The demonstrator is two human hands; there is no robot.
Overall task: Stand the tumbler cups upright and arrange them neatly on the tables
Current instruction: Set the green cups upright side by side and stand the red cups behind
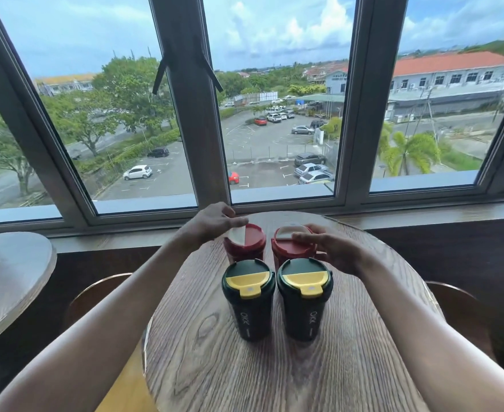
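Four cups stand up in a square, and my hands are at the two red ones in the back.

The two red cups stand side by side at the far end of the round worktop (pixel 363 367), near the window. The two dark cups with yellow lids stand just in front of them. All four point straight up. My left hand (pixel 212 223) is over the left red cup (pixel 244 242). Its fingers (pixel 238 222) are open and lie flat, touching the far edge of the lid. My right hand (pixel 332 248) is at the right red cup (pixel 292 248), fingers curled loosely on the lid and side. I cannot tell if they squeeze it. The left dark cup (pixel 248 298) and right dark cup (pixel 304 297) are closer to me, and no hand touches them. I think only small nudges are left.
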